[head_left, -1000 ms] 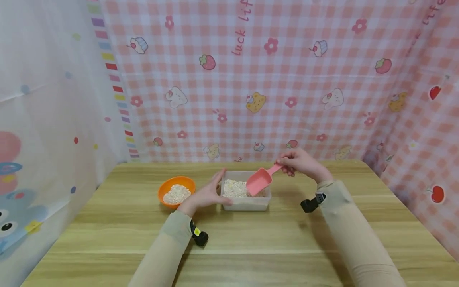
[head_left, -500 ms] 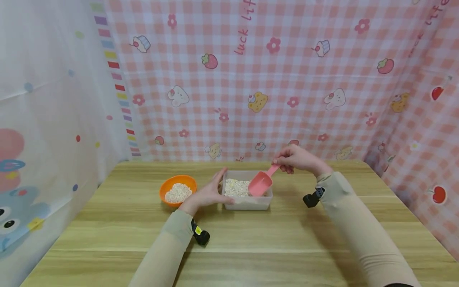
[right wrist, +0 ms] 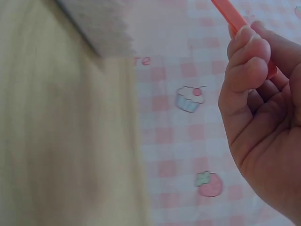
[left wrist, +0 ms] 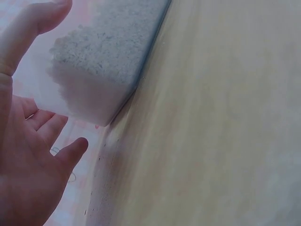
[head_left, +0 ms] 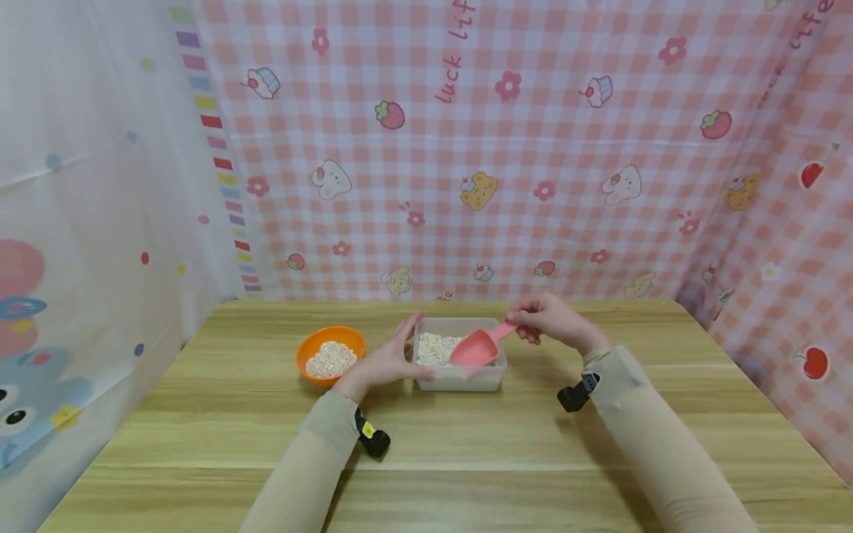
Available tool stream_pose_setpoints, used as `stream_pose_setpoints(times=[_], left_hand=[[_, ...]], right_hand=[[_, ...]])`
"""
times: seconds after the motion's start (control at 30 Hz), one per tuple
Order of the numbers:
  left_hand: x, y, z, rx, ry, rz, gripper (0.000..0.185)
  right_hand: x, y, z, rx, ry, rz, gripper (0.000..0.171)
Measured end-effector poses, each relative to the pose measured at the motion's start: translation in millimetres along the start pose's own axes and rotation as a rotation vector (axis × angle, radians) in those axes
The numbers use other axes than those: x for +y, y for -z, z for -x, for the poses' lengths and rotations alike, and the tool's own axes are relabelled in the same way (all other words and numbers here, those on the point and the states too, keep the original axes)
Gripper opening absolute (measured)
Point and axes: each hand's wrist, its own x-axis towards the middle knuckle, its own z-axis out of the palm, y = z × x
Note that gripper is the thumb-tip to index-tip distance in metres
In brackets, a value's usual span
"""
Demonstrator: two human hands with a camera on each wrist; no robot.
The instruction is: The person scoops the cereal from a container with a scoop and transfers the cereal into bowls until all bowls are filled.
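A clear plastic box [head_left: 460, 379] of pale oat flakes stands mid-table. My left hand [head_left: 405, 349] rests against its left side with fingers straight and thumb along the front. The left wrist view shows that same hand [left wrist: 33, 136] spread beside the box [left wrist: 101, 70]. My right hand [head_left: 528, 326] pinches the handle of a pink scoop [head_left: 474, 349], whose bowl lies low over the flakes inside the box. The right wrist view shows its curled fingers [right wrist: 247, 61] around the pink handle [right wrist: 229, 16]. An orange bowl [head_left: 331, 342] with flakes sits left of the box.
The wooden table [head_left: 466, 459] stretches bare toward me. Pink checked cloth [head_left: 506, 148] hangs close behind and to the right, and a white curtain [head_left: 80, 185] hangs on the left. A black wrist camera [head_left: 373, 440] sits under each forearm.
My right hand has dropped a little and brought the scoop down and leftward, from a steep tilt to lying flatter in the box. The left hand, box and bowl stayed put.
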Motion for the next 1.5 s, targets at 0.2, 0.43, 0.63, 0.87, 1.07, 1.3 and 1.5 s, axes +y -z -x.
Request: stream_pose_setpoints(times=[0.2,0.43,0.63,0.87,1.07,1.3,1.5], left_hand=[[0.9,0.0,0.4,-0.001,-0.012,0.008,0.111],[0.4,-0.3,-0.2,0.004,0.003,0.011,0.112],[11.2,0.8,5.6,-0.013,0.008,0.026,0.112],[3.8,-0.5,3.4,0.004,-0.004,0.026,0.111],[-0.2,-1.7,1.2,0.024,0.003,0.022,0.114],[-1.1,-2.3,1.8,0.03,0.012,0.002,0.116],[-2.3,-1.8,0.7,0.031,0.004,-0.007,0.115]], right_hand=[[16,-13,5,0.046,-0.047,-0.119,0.025],[25,-29,5,0.082,-0.056,-0.211,0.024],[18,-41,4,0.124,-0.1,-0.232,0.03],[6,-47,5,0.156,-0.109,-0.186,0.027],[-9,-53,0,0.176,-0.126,-0.153,0.025],[-18,-66,-10,0.232,-0.133,-0.184,0.027],[-23,-73,-16,0.303,-0.144,-0.203,0.027]])
